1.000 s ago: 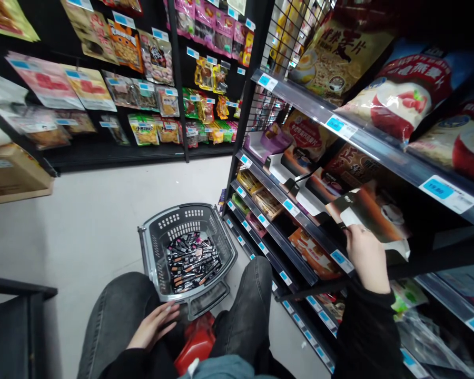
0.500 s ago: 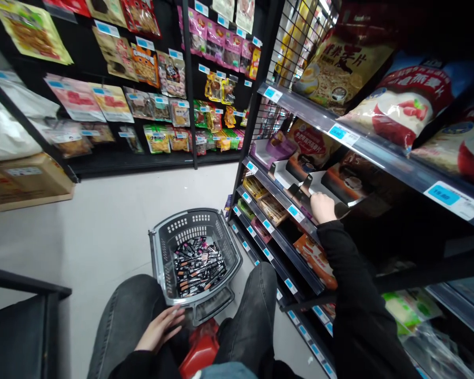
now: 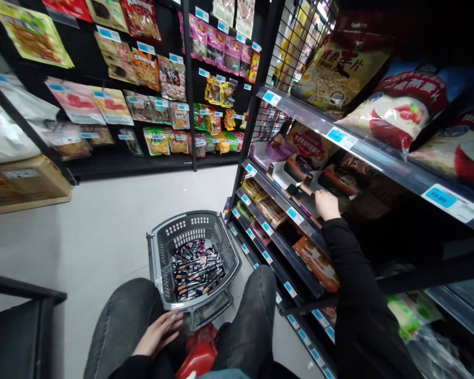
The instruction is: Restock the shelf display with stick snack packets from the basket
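Observation:
My right hand (image 3: 326, 205) is closed on the front edge of an open cardboard display box (image 3: 314, 180), which sits on the middle shelf at the right. Dark brown coffee-coloured packs (image 3: 342, 179) show inside and behind the box. A similar open box (image 3: 281, 172) stands to its left, beside a purple one (image 3: 260, 152). Low in front of me, my left hand (image 3: 158, 332) has its fingers stretched out by the near rim of a grey shopping basket (image 3: 184, 231). Many small, black-handled slim items (image 3: 197, 268) lie in the basket; their kind is unclear.
Above my right hand runs a shelf edge (image 3: 373, 150) with price labels and large cereal bags (image 3: 398, 105). Lower shelves hold an orange pack (image 3: 315, 260). Hanging snack bags (image 3: 110, 105) line the far rack. A carton (image 3: 26, 184) stands left, and something red (image 3: 199, 352) is between my legs.
The display box in my right hand went from tilted over the shelf edge to sitting further left and back on the shelf. My left hand has stayed by the basket.

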`<state>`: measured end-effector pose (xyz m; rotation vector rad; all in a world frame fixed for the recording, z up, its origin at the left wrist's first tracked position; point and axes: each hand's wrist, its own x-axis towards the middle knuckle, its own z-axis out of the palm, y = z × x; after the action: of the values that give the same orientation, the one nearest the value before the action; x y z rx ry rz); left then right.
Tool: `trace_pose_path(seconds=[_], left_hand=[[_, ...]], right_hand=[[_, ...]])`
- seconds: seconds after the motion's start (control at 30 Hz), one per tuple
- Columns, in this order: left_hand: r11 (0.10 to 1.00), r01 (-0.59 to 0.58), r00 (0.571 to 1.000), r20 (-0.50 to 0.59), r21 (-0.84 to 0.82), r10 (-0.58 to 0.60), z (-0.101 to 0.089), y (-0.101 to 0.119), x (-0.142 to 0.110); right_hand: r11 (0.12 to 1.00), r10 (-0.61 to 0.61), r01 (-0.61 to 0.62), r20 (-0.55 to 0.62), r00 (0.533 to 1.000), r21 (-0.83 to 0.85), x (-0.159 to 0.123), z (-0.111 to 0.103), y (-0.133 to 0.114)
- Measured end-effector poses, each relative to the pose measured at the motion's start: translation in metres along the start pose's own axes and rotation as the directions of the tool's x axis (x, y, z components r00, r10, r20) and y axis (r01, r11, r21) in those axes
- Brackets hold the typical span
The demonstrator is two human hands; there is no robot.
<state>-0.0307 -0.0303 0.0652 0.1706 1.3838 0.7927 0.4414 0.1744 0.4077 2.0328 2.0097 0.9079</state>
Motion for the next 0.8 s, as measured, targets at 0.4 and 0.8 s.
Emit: trace_pose_path(seconds=[0.4,0.8], left_hand=[[0.999,-0.02,1.0,0.019,0.04,0.02,0.005,0.006,-0.01],[0.999,-0.033,0.999,0.009,0.028,0.032,-0.007,-0.007,0.01]], right_hand=[[0.999,-0.036,0.037,0.019,0.999,-0.009,-0.001,0.02,0.022],[0.993,0.083,-0.071,-0.13,0.988,0.093,-0.017,0.004,0.018]])
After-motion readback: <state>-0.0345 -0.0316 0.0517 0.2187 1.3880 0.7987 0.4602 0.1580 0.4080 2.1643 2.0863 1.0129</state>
